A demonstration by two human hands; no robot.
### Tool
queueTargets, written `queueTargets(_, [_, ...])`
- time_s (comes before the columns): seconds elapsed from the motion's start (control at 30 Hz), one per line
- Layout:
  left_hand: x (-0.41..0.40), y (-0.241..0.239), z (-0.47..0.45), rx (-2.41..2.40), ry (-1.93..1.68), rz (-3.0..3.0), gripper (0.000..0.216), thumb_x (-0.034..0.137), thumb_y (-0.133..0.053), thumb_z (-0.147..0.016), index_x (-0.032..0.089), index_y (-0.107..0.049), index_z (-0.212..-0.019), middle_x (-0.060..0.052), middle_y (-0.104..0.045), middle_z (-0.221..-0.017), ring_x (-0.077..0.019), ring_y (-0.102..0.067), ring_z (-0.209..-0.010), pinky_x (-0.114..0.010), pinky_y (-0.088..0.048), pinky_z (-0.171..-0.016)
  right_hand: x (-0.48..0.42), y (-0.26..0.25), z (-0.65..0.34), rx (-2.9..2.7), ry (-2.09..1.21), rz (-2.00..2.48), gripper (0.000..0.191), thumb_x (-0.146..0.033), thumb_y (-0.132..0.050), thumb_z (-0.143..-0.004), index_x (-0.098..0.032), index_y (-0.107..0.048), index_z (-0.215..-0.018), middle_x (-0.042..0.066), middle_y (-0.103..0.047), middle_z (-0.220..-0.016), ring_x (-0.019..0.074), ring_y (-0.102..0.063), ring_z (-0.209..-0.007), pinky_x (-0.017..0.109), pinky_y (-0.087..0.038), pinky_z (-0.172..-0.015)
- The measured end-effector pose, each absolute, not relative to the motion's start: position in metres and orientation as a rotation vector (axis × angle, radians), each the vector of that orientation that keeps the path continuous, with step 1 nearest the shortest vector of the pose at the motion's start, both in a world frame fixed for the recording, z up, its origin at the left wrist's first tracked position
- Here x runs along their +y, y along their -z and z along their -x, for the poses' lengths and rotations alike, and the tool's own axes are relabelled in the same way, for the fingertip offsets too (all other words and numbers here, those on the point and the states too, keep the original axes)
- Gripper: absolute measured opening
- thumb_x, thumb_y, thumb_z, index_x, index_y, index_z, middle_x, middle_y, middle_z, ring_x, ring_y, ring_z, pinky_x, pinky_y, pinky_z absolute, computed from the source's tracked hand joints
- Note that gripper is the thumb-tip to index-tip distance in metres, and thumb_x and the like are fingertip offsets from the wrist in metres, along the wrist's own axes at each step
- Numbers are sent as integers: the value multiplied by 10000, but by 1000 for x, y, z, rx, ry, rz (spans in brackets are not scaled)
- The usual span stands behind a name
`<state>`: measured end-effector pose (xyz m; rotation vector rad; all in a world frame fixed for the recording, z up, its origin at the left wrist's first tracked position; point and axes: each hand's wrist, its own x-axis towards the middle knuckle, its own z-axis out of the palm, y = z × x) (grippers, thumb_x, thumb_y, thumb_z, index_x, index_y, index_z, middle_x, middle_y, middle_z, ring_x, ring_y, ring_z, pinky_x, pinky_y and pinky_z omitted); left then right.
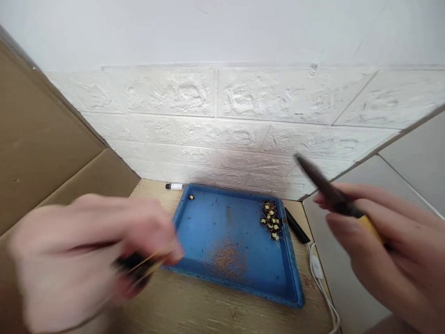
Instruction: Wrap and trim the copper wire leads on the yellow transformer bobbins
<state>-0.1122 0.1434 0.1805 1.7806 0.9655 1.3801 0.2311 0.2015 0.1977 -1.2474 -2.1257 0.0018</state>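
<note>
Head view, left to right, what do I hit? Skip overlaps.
Left hand → lone small dark part → scatter of thin orange-brown strands → cluster of yellow-topped dark parts → black bar → right hand.

The tray [208, 222] sits on the surface [194, 304] before the wall [222, 93]; I see wire clippings [227, 262] near its front, clustered parts [270, 218] far right inside, a cord [316, 266] beyond its right side, cardboard [52, 162] leftward.

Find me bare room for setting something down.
The blue tray looks bare, barring specks, across its middle, between the thin brown strands near the front rim and the dark pieces at far right. Both heaps are crowded; your left hand hides part of the left rim.
</note>
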Motion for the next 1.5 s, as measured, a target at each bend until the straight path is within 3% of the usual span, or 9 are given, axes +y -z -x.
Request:
queueTargets(0.13, [180,-196,70,890,-1512,-1733,54,302,-955,-1013,294,-967,-1066,-3,-851,-708,-208,-803,-630,-294,-666,-592,199,-196,-239,-2147,37,1259,398,-521,-627,-1191,-287,-727,-886,96,-800,-1158,202,-754,-803,344,-601,-671])
queueTargets(0.33, [186,-193,45,800,-1485,-1525,355,29,-884,-1010,359,-970,-1108,49,-934,-952,-132,-867,-668,-160,-696,-626,195,-199,-239,-2203,-32,1097,350,-384,-509,-1256,-301,-442,-923,-4,-695,-1196,106,-690,-784,262,-589,-733])
queueTargets(0.5, [185,-196,47,791,-1463,-1554,503,-132,-831,-921,326,-971,-1072,61,-919,-863,-121,-872,-663,-105,-676,-618,199,-202,-244,-2250,9,1042,312,-372,-588,-1218,-312,-499,-925,2,-709,-1195,107,-740,-819,217,-603,-702])
queueTargets(0.77, [189,-197,43,784,-1419,-1506,379,-42,-909,-910,312,-979,-1024,34,-907,-801,-133,-864,-665,-134,-705,-675,208,-202,-247,-2179,53,998,251,-369,-703,-1122,-314,-596,-901,-17,-743,-1126,94,-756,-775,204,-583,-632])
queueTargets(0.9, [189,-196,45,776,-1361,-1492,304,22,-926,-948,309,-979,-1033,22,-912,-822,-135,-863,-675,-138,-706,-675,207,-200,-232,-2160,15,1014,189,-336,-720,-1112,-338,-635,-943,-26,-757,-1151,117,-760,-770,241,-615,-643])
queueTargets(0.97, [189,-196,44,785,-1334,-1508,299,23,-916,-963,305,-976,-1041,21,-916,-828,-138,-867,-681,-140,-708,-681,206,-200,-223,-2088,-42,1055,121,-341,-714,-1120,-391,-719,-1010,-24,-771,-1156,164,-793,-871,258,-628,-638])
queueTargets(1.17, [189,-197,38,771,-1225,-1529,281,34,-909,-968,293,-975,-1056,6,-913,-812,-169,-882,-684,-169,-723,-673,204,-202,-208,-1958,-145,1192,205,-520,-852,-966,-356,-824,-846,79,-798,-956,353,-832,-878,423,-680,-588])
queueTargets(1.3, [188,-195,36,785,-1255,-1482,245,102,-976,-932,298,-966,-1079,-10,-924,-857,-193,-879,-692,-215,-742,-672,207,-202,-208,-1964,-158,1206,214,-564,-886,-915,-368,-843,-837,73,-797,-911,362,-837,-890,428,-697,-597])
queueTargets(1.5, [188,-192,40,760,-1215,-1601,289,40,-840,-1008,306,-941,-1059,-20,-928,-915,-213,-876,-761,-276,-746,-706,208,-201,-200,-1989,-232,1197,182,-557,-898,-902,-381,-864,-875,63,-802,-889,364,-850,-899,422,-713,-599])
